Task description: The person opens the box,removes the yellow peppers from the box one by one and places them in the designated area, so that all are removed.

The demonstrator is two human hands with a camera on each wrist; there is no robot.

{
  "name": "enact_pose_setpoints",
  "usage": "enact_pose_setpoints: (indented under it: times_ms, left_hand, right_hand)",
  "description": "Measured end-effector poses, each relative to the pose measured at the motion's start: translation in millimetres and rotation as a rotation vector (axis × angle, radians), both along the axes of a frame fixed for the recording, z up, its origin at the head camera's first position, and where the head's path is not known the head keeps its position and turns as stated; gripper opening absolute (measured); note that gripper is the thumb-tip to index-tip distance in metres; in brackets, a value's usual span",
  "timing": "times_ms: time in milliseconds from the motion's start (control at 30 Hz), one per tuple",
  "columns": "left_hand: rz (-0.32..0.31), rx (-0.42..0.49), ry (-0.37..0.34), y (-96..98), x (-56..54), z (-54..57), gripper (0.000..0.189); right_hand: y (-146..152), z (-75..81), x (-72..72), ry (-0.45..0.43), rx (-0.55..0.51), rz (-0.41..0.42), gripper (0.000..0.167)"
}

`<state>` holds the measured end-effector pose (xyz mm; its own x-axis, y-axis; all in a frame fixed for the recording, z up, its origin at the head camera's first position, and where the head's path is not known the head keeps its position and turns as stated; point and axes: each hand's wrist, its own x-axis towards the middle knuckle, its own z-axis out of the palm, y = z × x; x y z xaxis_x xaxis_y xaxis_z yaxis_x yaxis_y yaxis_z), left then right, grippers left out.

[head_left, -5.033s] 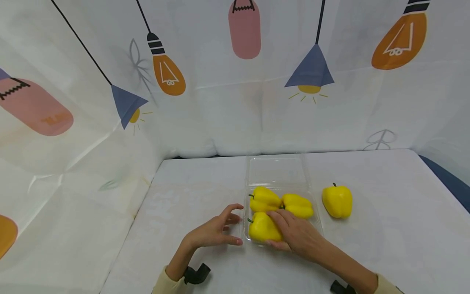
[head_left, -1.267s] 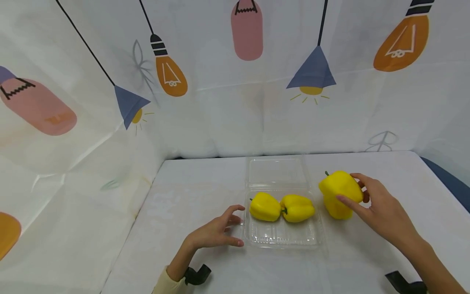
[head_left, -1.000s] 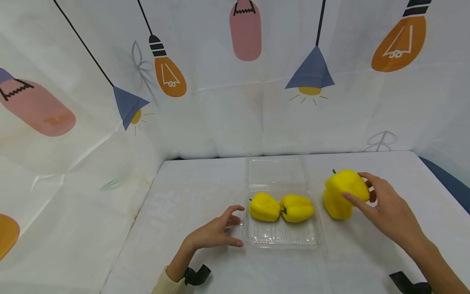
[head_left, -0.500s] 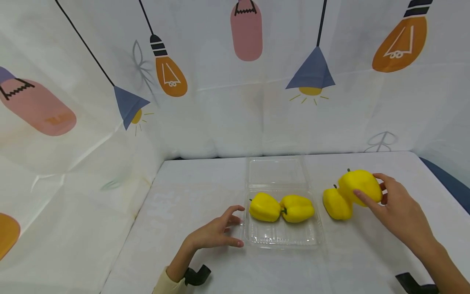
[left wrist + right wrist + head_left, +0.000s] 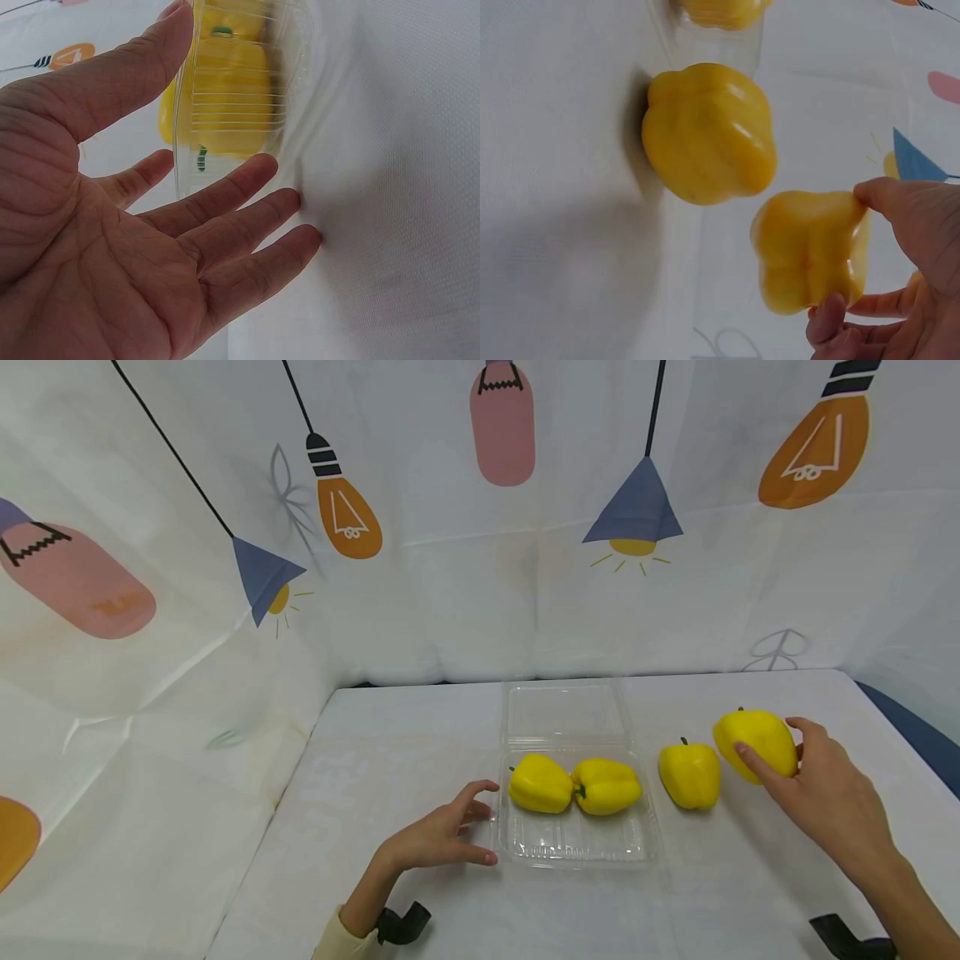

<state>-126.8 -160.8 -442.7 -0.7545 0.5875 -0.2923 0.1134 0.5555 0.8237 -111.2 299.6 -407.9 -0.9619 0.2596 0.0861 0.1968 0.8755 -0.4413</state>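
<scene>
My right hand (image 5: 836,797) pinches a yellow bell pepper (image 5: 756,739) between thumb and fingers, held above the table at the right. In the right wrist view that held bell pepper (image 5: 810,251) hangs clear of the tabletop. Just left of it, another yellow bell pepper (image 5: 689,776) stands upright on the table, stem up. Two more yellow bell peppers (image 5: 540,783) lie side by side in a clear plastic clamshell box (image 5: 577,847), in its back half. My left hand (image 5: 438,831) is at the box's left side, fingers spread and relaxed; its fingertips (image 5: 259,166) are right by the wall.
The box's clear lid (image 5: 566,708) lies folded back toward the rear of the white table (image 5: 405,735). A white curtain (image 5: 465,593) printed with lamps rises behind the table and along its left side. Black straps circle both wrists.
The right hand has taken the front bell pepper out of the box and carried it right, past the standing pepper. Over the last second it moved further right. The left hand stayed put.
</scene>
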Motion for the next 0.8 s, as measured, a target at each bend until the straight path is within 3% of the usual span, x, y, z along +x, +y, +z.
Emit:
enact_pose_setpoints:
  times_ms: [433,800]
  left_hand:
    - [-0.001,0.005,0.002,-0.5,0.8,0.3,0.086]
    - [-0.010,0.007,0.012,-1.1,0.2,0.2,0.087]
  right_hand:
    - [10,-15.1,-4.1,-0.145,-0.002,0.005,0.104]
    - [15,-27.0,-9.7,-0.210,0.012,-0.001,0.109]
